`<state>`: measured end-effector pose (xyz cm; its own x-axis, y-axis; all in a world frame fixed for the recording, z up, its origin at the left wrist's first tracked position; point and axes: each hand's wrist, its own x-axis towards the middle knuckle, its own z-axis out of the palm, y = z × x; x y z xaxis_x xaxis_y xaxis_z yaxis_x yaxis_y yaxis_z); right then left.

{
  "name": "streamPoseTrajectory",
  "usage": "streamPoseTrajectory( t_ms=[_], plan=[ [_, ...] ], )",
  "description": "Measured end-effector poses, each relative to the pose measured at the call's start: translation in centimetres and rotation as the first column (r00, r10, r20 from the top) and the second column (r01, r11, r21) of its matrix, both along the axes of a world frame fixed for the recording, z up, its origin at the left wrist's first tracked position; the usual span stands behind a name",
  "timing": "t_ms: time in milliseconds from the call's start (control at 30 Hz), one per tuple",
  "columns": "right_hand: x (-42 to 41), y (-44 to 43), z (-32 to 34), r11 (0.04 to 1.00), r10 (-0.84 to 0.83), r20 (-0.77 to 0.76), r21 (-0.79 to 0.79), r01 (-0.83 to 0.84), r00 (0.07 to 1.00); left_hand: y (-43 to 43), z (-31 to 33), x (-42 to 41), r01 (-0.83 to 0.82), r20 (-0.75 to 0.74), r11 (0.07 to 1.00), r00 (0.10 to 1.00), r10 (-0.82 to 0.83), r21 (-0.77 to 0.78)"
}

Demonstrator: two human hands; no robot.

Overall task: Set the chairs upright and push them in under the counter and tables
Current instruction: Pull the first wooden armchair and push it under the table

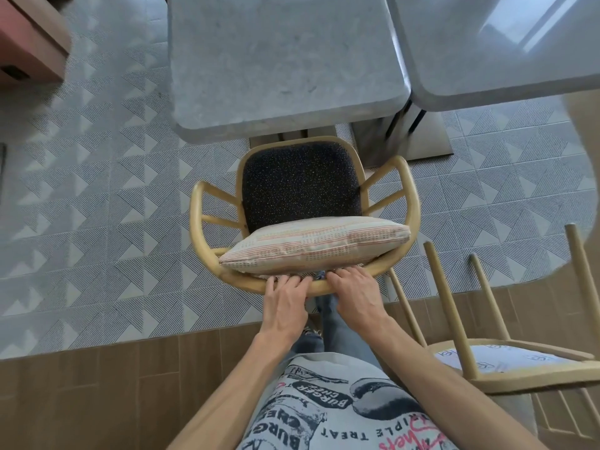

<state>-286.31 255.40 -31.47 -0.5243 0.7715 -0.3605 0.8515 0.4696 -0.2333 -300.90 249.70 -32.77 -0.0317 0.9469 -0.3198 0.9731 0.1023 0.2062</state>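
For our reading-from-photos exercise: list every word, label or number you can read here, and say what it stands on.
"BURGER CHEF": on the shirt, upside down to the camera.
"RIPLE TREAT": shirt, with an unclear letter before it.
"BURG": shirt, large letters, the rest hidden.
Pink script on the shirt: not readable.
Printed marks under the fallen chair: too blurred to read.
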Motion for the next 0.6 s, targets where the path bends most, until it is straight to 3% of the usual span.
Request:
streamPoseTrajectory(
  t_ms=[100,200,300,400,500,600],
  plan=[
    [0.0,0.5,0.4,0.989,-0.130,-0.076,-0.085,0.123,0.989,0.3,0.3,0.2,-0.129,0.149,0.991,0.980,0.134,-0.042],
    [-0.4,0.6,1.4,0.911,-0.356,-0.197,-0.292,0.292,0.914,0.7,1.3,0.4,-0.335,0.345,0.938,0.874,0.343,-0.085],
    [-1.0,0.6,3.3,0.754,-0.604,-0.316,-0.525,0.396,0.732,1.0,2.8,0.0,-0.491,0.516,0.865,0.717,0.469,-0.103],
    [-1.3,0.5,5.5,0.620,-0.760,-0.364,-0.656,0.431,0.539,1.5,4.9,-0.8,-0.605,0.668,0.778,0.509,0.542,-0.170],
    [-1.2,0.7,7.7,0.518,-0.850,-0.388,-0.741,0.427,0.357,2.1,7.5,-1.4,-0.668,0.758,0.696,0.303,0.578,-0.263],
    [-0.4,0.9,9.3,0.421,-0.907,-0.376,-0.825,0.377,0.191,2.7,9.7,-1.5,-0.687,0.795,0.646,0.164,0.584,-0.332]
  ],
)
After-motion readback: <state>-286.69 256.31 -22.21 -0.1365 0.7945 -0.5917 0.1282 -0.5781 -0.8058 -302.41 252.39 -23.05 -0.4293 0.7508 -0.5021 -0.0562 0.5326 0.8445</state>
